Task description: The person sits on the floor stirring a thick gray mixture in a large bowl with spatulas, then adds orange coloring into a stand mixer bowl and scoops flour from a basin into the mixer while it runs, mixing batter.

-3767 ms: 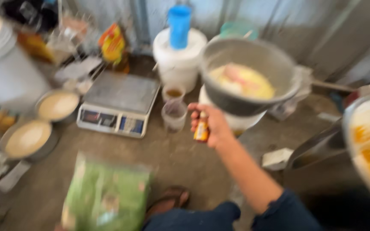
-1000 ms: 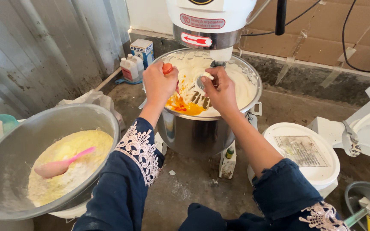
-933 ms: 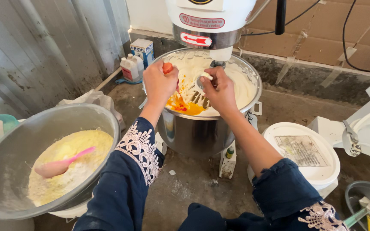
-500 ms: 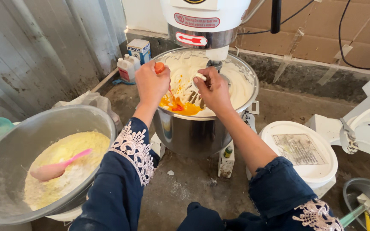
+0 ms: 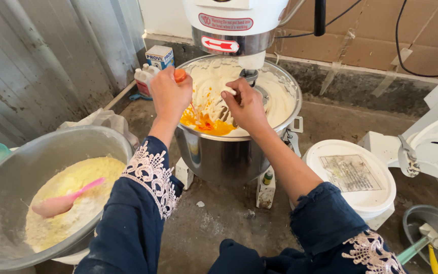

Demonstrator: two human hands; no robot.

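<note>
While both hands grip over the mixer bowl, left hand clasps the orange bottle.

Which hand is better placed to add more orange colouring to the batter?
Left. The left hand holds the small orange bottle tipped above the mixer bowl, right over the orange pool. The right hand holds only a small white piece, probably the cap.

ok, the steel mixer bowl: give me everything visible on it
The mixer bowl is a round, deep vessel of shiny bare steel, standing upright under the white mixer head on the concrete floor. A small handle lug sticks out at its right rim. Inside is pale cream batter with an orange-yellow pool of colouring at the front. The left hand holds a small orange-capped bottle above it; the right hand hovers over the batter.
</note>
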